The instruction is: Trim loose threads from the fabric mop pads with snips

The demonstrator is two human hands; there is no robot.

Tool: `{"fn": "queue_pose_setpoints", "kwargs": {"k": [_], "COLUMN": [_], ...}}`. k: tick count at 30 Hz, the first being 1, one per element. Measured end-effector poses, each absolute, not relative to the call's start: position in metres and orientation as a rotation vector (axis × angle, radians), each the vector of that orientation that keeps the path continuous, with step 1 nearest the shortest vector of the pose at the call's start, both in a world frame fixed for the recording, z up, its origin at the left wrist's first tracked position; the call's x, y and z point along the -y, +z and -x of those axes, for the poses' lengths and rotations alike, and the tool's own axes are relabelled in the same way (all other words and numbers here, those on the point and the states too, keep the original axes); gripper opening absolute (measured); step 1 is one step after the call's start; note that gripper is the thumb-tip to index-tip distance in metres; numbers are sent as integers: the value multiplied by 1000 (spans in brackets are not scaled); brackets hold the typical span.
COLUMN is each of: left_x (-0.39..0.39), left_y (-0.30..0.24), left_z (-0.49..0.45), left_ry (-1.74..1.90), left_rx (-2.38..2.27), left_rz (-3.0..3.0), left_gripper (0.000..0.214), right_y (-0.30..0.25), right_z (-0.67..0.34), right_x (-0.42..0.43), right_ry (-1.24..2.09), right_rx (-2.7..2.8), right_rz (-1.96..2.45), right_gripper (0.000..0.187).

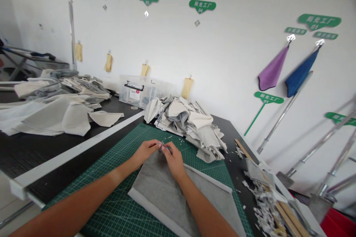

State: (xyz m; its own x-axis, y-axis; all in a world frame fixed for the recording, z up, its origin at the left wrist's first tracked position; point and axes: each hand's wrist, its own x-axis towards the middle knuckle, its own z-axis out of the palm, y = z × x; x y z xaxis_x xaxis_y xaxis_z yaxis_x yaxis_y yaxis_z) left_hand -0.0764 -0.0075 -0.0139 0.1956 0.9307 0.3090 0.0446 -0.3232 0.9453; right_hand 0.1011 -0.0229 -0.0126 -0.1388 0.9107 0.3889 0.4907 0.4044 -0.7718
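Note:
A grey cloth (164, 189) with pale folded hems lies on a green cutting mat (111, 159) in front of me. My left hand (146, 152) pinches the far corner of this cloth, its thumb and forefinger pressed together. Right beside it, my right hand (174, 159) is closed on the same corner, the fingertips nearly touching those of the left. Something small and shiny shows between the fingertips, too small to name. Just beyond both hands, white scraps (180, 141) are scattered on the mat near a heap of grey and cream cloths (186, 116).
More pale cloths (63, 114) are piled on the black table at left, past a white strip (83, 148). A clear plastic box (132, 94) stands by the wall. Wooden sticks (289, 218) and white trimmings (264, 207) lie at right, near leaning metal poles (286, 111).

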Motion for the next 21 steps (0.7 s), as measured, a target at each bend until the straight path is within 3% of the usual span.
{"fn": "queue_pose_setpoints", "kwargs": {"k": [21], "left_x": [0], "left_y": [-16], "left_z": [83], "left_ry": [1245], "left_rx": [-1028], "left_rz": [-1967], "left_gripper": [40], "right_y": [-6], "right_z": [-100], "right_x": [32], "right_ry": [446], "right_rx": [1973], "right_rz": [1364], "right_gripper": [43]}}
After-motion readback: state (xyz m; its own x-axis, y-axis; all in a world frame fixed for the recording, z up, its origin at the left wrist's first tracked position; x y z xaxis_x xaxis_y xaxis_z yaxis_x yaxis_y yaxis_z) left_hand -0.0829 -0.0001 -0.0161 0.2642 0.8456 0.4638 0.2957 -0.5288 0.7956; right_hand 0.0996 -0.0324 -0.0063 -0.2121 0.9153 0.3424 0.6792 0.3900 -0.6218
